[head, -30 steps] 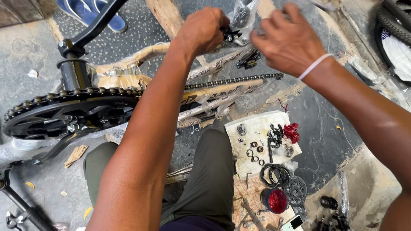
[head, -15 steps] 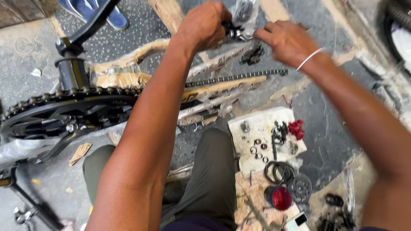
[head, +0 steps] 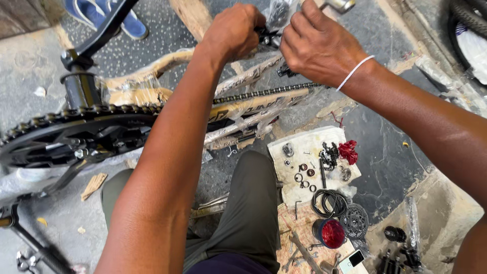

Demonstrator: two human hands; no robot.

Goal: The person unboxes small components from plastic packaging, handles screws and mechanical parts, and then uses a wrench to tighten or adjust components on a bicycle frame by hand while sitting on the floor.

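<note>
A bicycle frame wrapped in brown paper and plastic (head: 243,109) lies on its side on the stone floor. Its chain (head: 264,93) runs from the black chainring (head: 76,137) at the left toward the rear end at the top. My left hand (head: 233,33) is closed around a small black part (head: 267,36) at the frame's rear end. My right hand (head: 317,43) is beside it, fingers curled over the same spot, with a silver tool end (head: 339,5) sticking out above it. A white band is on my right wrist.
A white cloth (head: 309,162) on the floor holds small washers, bolts and a red rag. Below it lie a coiled black cable (head: 328,202), a sprocket (head: 354,219), a red-filled tin (head: 329,233), and wrenches. A blue sandal (head: 109,15) sits top left, a tyre (head: 469,18) top right.
My right hand has moved left and closed in beside my left hand at the frame's rear end. The left hand has stayed in place on the black part.
</note>
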